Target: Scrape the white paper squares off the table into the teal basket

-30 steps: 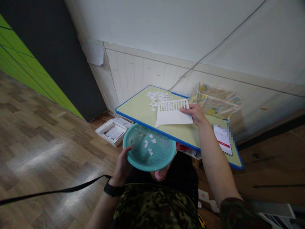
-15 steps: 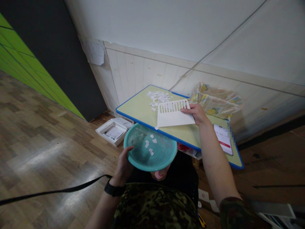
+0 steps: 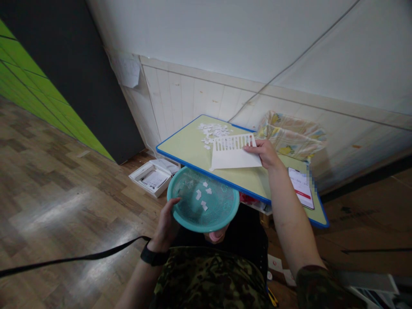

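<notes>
Looks like a homely indoor room, judging by the wood-patterned floor, white panelled wall, blue-edged table and cloth-lined basket.

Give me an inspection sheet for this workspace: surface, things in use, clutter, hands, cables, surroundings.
Surface: pale green table with blue edging.
Things in use: teal basket with a few paper scraps inside; white slotted scraper; scrap pile on the table.
Clutter: phone at the table's right; patterned cloth container towards the back; open white box on the floor.
Hands: left hand grips the basket's rim; right hand holds the scraper.
Cables: grey cable slants down the wall; black strap trails from the left wrist.
Surroundings: white wall, wood-look floor, dark panel.
</notes>
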{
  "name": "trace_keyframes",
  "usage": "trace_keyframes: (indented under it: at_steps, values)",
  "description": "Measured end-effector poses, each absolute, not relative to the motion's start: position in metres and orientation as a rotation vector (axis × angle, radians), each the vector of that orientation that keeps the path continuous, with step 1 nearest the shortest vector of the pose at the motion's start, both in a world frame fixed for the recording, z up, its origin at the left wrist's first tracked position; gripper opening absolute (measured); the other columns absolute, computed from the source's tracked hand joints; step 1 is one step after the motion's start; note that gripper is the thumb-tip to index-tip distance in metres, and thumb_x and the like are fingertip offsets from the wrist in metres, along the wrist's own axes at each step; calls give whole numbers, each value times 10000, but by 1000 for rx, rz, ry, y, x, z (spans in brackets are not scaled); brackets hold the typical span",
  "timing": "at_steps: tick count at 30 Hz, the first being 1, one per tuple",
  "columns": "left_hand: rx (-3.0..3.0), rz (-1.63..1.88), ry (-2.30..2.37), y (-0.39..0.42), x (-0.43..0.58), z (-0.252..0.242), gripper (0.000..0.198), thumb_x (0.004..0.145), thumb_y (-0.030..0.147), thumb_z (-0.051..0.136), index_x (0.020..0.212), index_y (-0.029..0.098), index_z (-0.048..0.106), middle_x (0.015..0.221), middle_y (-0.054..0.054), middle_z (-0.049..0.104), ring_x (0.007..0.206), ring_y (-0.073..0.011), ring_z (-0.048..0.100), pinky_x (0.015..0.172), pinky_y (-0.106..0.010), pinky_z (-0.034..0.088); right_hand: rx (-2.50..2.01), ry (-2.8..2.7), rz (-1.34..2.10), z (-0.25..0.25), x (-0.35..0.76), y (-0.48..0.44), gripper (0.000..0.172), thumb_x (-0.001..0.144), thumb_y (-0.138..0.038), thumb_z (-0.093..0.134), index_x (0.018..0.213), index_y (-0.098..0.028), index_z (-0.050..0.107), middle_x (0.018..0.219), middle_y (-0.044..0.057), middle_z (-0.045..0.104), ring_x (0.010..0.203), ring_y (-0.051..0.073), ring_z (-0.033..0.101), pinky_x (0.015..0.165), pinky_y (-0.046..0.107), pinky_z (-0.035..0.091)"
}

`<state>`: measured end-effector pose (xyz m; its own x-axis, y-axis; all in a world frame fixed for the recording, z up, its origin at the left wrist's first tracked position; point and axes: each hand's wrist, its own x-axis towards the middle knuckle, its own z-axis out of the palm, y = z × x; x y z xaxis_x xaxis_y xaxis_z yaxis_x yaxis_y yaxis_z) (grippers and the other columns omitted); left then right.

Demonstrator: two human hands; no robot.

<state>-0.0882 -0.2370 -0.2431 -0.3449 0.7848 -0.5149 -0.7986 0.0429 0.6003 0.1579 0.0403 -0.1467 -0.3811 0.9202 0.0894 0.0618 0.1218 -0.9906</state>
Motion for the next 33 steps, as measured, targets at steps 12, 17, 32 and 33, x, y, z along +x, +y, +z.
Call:
trace_keyframes:
  at_steps: [12, 17, 32, 33]
  values:
    - [0, 1622, 1029, -239, -90, -246, 225, 831, 162, 692, 1037, 125, 775, 864, -110, 845, 778, -280, 784, 833, -389, 639, -978, -1633, 1350, -136, 154, 26, 495, 425, -469, 995, 780, -182, 804, 771, 81, 775, 788, 312, 730, 646, 380, 550]
    - [13, 1602, 1028, -240, -91, -248, 290, 815, 184, 717, 1099, 157, 769, 864, -98, 843, 844, -314, 792, 825, -409, 638, -973, -1644, 1344, -133, 153, 22, 508, 417, -495, 992, 777, -192, 802, 753, 80, 767, 785, 320, 725, 632, 386, 542]
    - [0, 1611, 1049, -240, -89, -245, 203, 832, 168, 692, 1009, 121, 779, 847, -121, 839, 859, -328, 794, 888, -433, 629, -960, -1668, 1326, -138, 151, 25, 466, 414, -501, 992, 699, -196, 784, 742, 61, 759, 757, 290, 705, 609, 356, 518]
    - [-1, 1612, 1048, -240, -89, -245, 214, 827, 171, 697, 1021, 130, 778, 842, -117, 839, 877, -336, 793, 892, -439, 627, -963, -1674, 1325, -138, 151, 25, 465, 414, -506, 990, 694, -198, 782, 730, 58, 754, 751, 289, 703, 604, 355, 515]
